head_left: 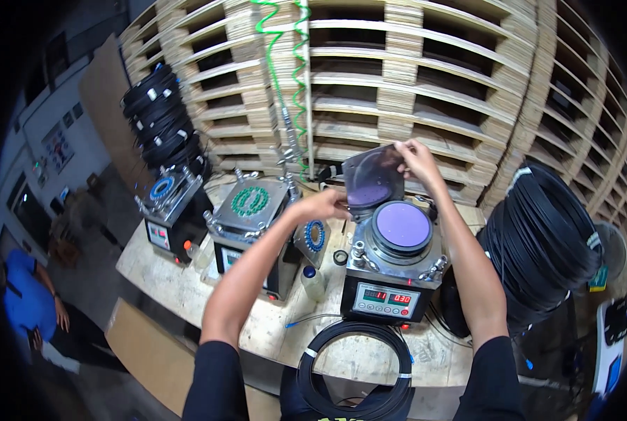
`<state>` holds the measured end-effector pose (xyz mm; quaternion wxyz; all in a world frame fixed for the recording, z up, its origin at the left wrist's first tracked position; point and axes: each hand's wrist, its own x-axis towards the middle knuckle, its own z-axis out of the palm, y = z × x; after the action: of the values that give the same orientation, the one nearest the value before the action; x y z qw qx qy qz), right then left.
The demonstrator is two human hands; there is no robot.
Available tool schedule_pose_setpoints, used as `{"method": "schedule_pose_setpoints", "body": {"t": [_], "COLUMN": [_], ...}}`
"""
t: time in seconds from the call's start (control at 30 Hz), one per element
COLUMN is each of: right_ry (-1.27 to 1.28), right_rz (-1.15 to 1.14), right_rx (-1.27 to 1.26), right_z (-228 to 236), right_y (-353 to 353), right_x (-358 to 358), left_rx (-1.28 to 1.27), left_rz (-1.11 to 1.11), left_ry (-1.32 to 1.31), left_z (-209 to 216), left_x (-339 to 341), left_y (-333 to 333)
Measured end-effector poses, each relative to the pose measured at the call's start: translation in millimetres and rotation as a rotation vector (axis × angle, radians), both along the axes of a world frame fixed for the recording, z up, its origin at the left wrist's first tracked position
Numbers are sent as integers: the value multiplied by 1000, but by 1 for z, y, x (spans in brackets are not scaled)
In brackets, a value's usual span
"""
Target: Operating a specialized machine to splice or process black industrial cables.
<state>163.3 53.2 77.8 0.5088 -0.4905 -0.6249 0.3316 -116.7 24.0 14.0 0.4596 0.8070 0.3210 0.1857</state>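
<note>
A dark, see-through square sheet of film (pixel 373 175) is held up tilted behind the nearest bench machine. My right hand (pixel 417 160) pinches its upper right corner. At the sheet's lower left edge, my left hand (pixel 324 205) has its fingers closed; the fingertips are partly hidden there. Just below the sheet, a round purple pad (pixel 403 224) sits on the metal top of the polishing machine (pixel 384 302), which has a lit red display on its front. Left of that machine a metal plate with a ring of blue connectors (pixel 313 237) leans at a slant.
Left stand two similar machines, one with a green ring (pixel 249 201), one with a blue ring (pixel 162 187). A bottle (pixel 313 282) stands between machines. Black cable coils lie at my lap (pixel 306 361) and right (pixel 538 245). Wooden pallets (pixel 412 63) rise behind. A person in blue (pixel 36 298) is far left.
</note>
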Motion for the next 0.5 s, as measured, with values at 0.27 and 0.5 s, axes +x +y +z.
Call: {"method": "schedule_pose_setpoints", "body": {"t": [0.27, 0.5], "right_ry": [26, 15], "right_rz": [62, -1], "right_rx": [-102, -58], "right_z": [-2, 14], "right_y": [-5, -21], "right_x": [33, 36], "left_rx": [687, 191], "left_rz": [806, 777], "left_ry": [163, -288], "left_z": [84, 82], "left_x": [-74, -76], "left_y": [99, 104]}}
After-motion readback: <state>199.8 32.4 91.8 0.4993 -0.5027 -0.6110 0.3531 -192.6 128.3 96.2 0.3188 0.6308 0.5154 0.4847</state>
